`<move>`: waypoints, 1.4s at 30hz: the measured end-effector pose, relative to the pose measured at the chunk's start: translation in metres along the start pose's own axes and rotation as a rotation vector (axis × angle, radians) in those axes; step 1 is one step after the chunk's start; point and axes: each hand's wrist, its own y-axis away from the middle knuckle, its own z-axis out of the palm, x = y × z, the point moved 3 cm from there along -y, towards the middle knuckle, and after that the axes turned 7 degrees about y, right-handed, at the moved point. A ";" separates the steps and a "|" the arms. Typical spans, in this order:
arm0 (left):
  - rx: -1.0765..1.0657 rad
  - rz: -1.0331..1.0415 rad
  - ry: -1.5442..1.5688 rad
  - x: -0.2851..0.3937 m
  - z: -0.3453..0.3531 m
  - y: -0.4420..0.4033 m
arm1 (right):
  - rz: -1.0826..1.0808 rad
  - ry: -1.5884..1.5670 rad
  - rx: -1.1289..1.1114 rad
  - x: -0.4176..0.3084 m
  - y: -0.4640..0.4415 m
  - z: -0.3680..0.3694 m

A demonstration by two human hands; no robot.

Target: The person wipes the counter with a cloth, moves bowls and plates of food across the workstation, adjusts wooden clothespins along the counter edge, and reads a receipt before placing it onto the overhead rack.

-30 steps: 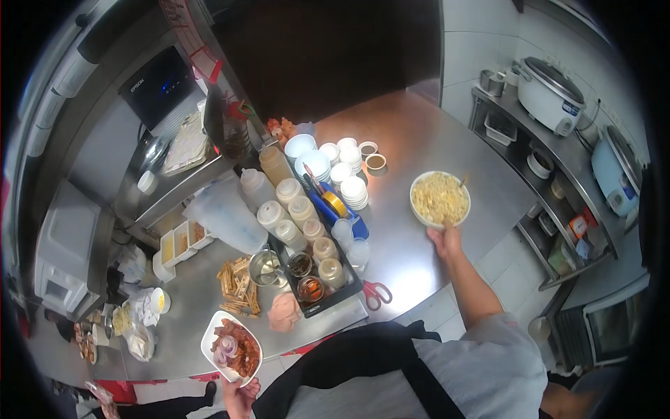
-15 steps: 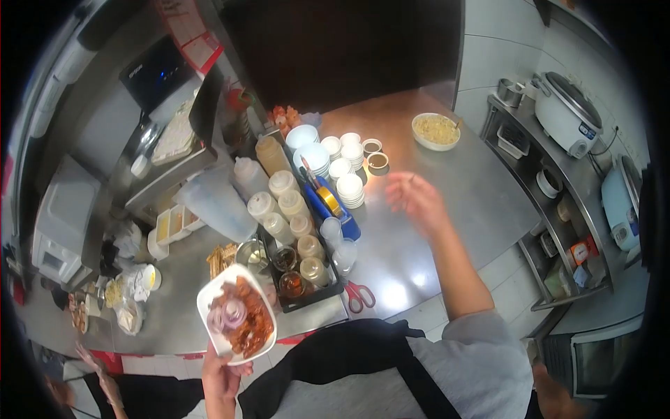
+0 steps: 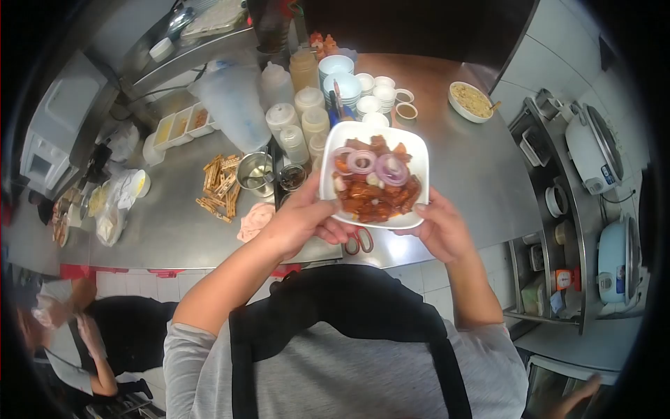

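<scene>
Left hand: grasping white bowl, near left corner
White bowl: raised between hands; probably stiff, light; hold opposite sides
Saucy meat: likely soft, slippery
Right hand: grasping near right corner; fingers underneath partly hidden

The shirt is a heathered grey, lightly creased, with short, loose sleeves in the same cloth. Over it sits a plain black apron, its bib a broad dark piece with a curved edge. Two flat black straps run back toward the shoulders. Forearms, left hand and right hand are bare.
</scene>
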 end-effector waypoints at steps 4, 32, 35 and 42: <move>-0.028 0.183 -0.206 0.018 0.014 0.005 | -0.002 -0.139 0.183 0.005 0.020 -0.049; 1.049 0.268 -1.270 -0.152 -0.188 0.060 | -0.734 1.319 0.127 0.034 -0.280 -0.378; 1.047 0.226 -1.319 -0.157 -0.192 0.063 | -0.797 1.316 0.007 0.026 -0.304 -0.392; 1.064 0.226 -1.280 -0.156 -0.187 0.067 | -0.169 -0.092 0.817 0.061 -0.334 -0.464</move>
